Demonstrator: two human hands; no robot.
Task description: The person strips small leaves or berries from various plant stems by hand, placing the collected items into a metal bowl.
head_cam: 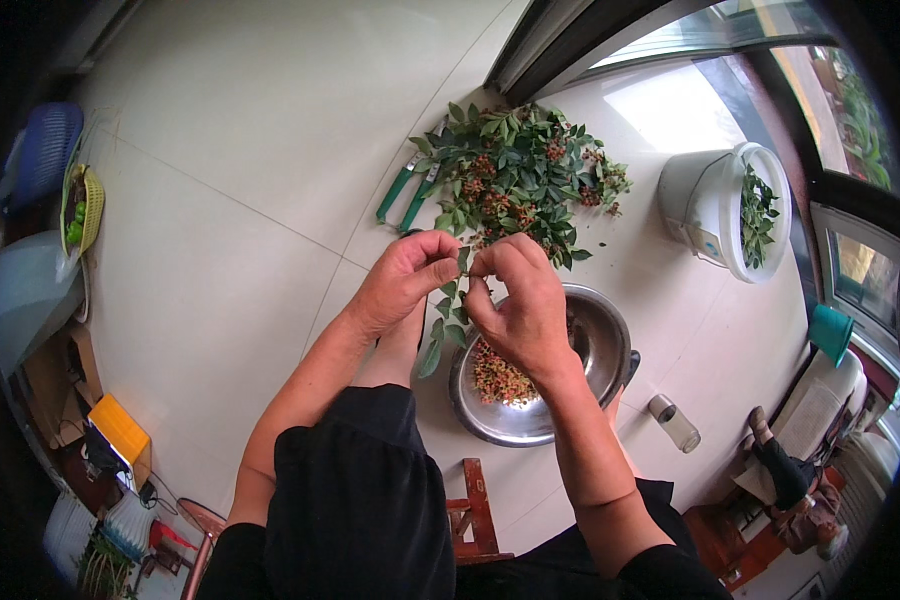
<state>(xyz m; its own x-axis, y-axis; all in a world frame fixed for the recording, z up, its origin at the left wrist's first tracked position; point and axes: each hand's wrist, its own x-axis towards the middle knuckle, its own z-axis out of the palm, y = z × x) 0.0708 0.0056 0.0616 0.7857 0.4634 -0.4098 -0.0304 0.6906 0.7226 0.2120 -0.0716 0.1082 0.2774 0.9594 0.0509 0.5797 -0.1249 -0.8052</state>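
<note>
My left hand (412, 281) pinches a small leafy sprig (444, 319) between thumb and fingers, its leaves hanging down. My right hand (521, 307) meets it at the stem, thumb and forefinger closed there; the fingers hide what exactly they grip. Below my right hand a stainless steel basin (607, 322) on the floor holds a heap of small reddish berries (499, 375), partly covered by my hand. Beyond both hands lies a pile of cut leafy branches (525, 172) with red berry clusters. Green-handled loppers or shears (412, 191) lie at the pile's left edge, partly under it.
A white bucket (694, 206) with leaves in it stands at the right. A glass bottle (675, 424) lies on the tiles near the basin. A red wooden stool (480, 510) shows between my legs. Another person (795, 480) sits at the far lower right.
</note>
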